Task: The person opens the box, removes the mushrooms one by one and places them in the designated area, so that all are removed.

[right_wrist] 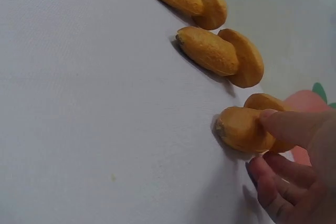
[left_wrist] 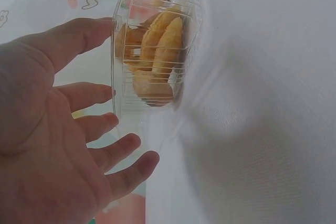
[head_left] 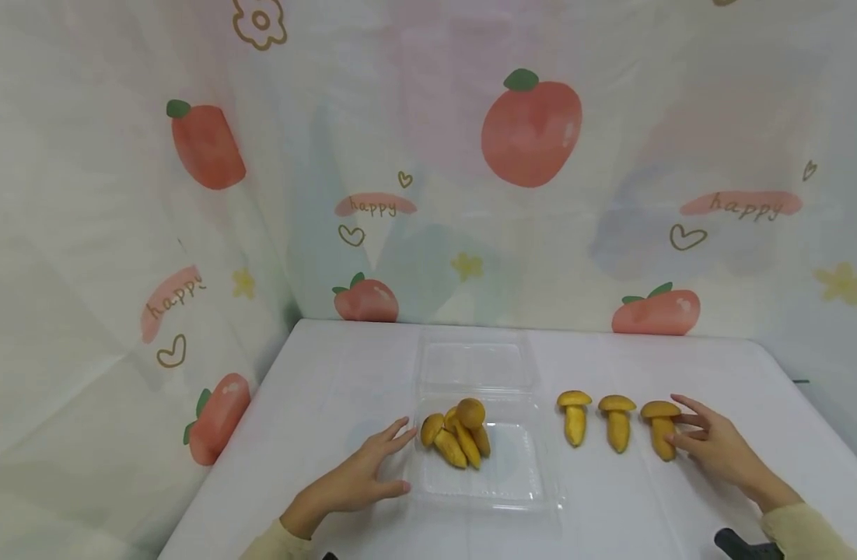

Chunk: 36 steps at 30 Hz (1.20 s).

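Observation:
A clear plastic clamshell box (head_left: 515, 467) lies opened on the table, with several yellow-brown mushrooms (head_left: 456, 447) heaped in its left part. My left hand (head_left: 355, 478) is at the box's left side, fingers spread and thumb apart; in the left wrist view the thumb tip meets the rim (left_wrist: 116, 77). To the right, three more mushrooms lie in a row, caps away from me: a left one (head_left: 575, 420), a middle one (head_left: 617, 424) and a right one (head_left: 659, 429). My right hand (head_left: 722, 447) reaches the right mushroom, its thumb against the stem (right_wrist: 241, 128) and the other fingers loosely extended beside the cap.
The box's clear lid (head_left: 476, 365) lies folded back toward the wall. A white cloth (head_left: 358, 365) covers the table. A fruit-patterned curtain (head_left: 428, 140) stands behind and along the left. A black object (head_left: 746, 547) shows near my right sleeve.

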### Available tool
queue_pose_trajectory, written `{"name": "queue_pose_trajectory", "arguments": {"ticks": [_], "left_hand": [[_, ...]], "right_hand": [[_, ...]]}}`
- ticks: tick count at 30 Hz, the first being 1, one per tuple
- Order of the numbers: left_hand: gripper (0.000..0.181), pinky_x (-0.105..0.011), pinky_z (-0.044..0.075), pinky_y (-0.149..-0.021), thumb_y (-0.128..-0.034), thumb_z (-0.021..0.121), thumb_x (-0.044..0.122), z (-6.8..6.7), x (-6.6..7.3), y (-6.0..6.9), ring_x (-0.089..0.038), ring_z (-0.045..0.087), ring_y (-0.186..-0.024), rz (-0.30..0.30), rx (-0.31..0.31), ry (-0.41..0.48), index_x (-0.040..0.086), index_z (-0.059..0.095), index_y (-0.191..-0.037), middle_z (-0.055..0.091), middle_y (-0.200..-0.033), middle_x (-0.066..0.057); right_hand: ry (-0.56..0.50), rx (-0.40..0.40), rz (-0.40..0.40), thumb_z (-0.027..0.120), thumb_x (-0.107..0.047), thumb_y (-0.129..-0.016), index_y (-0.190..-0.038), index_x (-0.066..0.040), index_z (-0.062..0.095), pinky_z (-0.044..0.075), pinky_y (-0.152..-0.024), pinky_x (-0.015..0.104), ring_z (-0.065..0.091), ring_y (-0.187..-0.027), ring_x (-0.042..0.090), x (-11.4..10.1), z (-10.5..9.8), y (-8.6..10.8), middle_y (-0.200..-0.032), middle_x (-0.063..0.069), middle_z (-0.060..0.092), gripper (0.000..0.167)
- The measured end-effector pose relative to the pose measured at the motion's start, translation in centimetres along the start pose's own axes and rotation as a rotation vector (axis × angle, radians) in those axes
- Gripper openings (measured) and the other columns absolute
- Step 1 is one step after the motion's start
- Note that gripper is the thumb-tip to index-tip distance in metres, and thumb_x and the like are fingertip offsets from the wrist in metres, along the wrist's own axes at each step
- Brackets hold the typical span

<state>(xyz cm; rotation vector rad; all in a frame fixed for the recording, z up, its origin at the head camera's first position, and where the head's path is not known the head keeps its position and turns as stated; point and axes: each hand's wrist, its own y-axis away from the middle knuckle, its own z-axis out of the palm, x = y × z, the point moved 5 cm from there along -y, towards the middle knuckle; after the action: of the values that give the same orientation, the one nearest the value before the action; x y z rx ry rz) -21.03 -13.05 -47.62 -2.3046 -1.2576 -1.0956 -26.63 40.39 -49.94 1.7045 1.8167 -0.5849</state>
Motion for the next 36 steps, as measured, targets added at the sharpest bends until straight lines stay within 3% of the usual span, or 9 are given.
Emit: {"name": "queue_pose_trajectory", "arguments": {"ticks": [2,5,9,11,17,25,36], "left_hand": [[0.077,-0.070,0.024,-0.118,-0.0954,0.070,0.027,-0.1,0.0,-0.1,-0.045,0.019,-0.154,-0.001,0.000,0.001,0.008,0.031,-0.159,0.014,-0.170,-0.017],[0.077,-0.070,0.024,-0.119,-0.0952,0.070,0.027,-0.1,0.0,-0.2,-0.044,0.019,-0.154,-0.013,-0.002,0.003,0.008,0.031,-0.159,0.014,-0.171,-0.016],[0.077,-0.069,0.025,-0.119,-0.0951,0.070,0.027,0.0,-0.1,0.0,-0.042,0.019,-0.155,-0.021,-0.001,0.005,0.009,0.032,-0.159,0.015,-0.171,-0.015],[0.076,-0.069,0.025,-0.119,-0.0952,0.070,0.027,0.0,0.0,0.0,-0.043,0.019,-0.155,-0.018,0.001,0.003,0.009,0.032,-0.159,0.014,-0.171,-0.015],[0.077,-0.070,0.025,-0.118,-0.0955,0.070,0.028,-0.1,0.1,0.0,-0.045,0.019,-0.154,-0.008,0.004,-0.001,0.008,0.031,-0.159,0.014,-0.171,-0.016],[0.076,-0.070,0.026,-0.117,-0.0958,0.069,0.027,-0.1,0.1,0.0,-0.044,0.020,-0.154,-0.005,0.002,0.000,0.008,0.031,-0.159,0.014,-0.171,-0.015],[0.076,-0.071,0.025,-0.118,-0.0958,0.069,0.028,-0.2,0.2,0.0,-0.045,0.019,-0.154,-0.005,0.001,0.008,0.008,0.032,-0.159,0.014,-0.171,-0.016]], "right_hand": [[0.014,-0.009,0.014,0.067,-0.021,-0.098,-0.151,0.014,0.022,0.058,-0.069,0.026,0.066,-0.107,0.048,-0.2,-0.4,-0.1,-0.135,0.047,0.048,0.078],[0.034,-0.048,0.052,0.061,-0.029,-0.102,-0.151,0.015,0.020,0.061,-0.078,0.039,0.058,-0.114,0.058,-0.3,-0.8,0.0,-0.135,0.048,0.045,0.077],[0.072,-0.104,0.135,0.050,-0.043,-0.105,-0.152,0.014,0.017,0.056,-0.091,0.059,0.048,-0.121,0.064,-0.5,-1.2,0.2,-0.140,0.051,0.034,0.080],[0.094,-0.111,0.159,0.046,-0.047,-0.106,-0.153,0.013,0.016,0.053,-0.092,0.063,0.044,-0.122,0.065,-0.7,-1.4,0.3,-0.141,0.052,0.029,0.081],[0.134,-0.020,0.090,0.047,-0.040,-0.107,-0.152,0.012,0.019,0.047,-0.092,0.072,0.040,-0.120,0.065,-2.5,-2.2,0.6,-0.141,0.050,0.029,0.074],[0.093,0.033,-0.020,0.050,-0.035,-0.106,-0.153,0.010,0.023,0.046,-0.090,0.074,0.040,-0.121,0.064,-6.0,-2.0,1.0,-0.142,0.048,0.033,0.070],[0.025,0.038,-0.102,0.055,-0.028,-0.105,-0.153,0.005,0.030,0.048,-0.092,0.071,0.045,-0.122,0.055,-9.5,0.0,1.4,-0.142,0.042,0.040,0.063]]}}
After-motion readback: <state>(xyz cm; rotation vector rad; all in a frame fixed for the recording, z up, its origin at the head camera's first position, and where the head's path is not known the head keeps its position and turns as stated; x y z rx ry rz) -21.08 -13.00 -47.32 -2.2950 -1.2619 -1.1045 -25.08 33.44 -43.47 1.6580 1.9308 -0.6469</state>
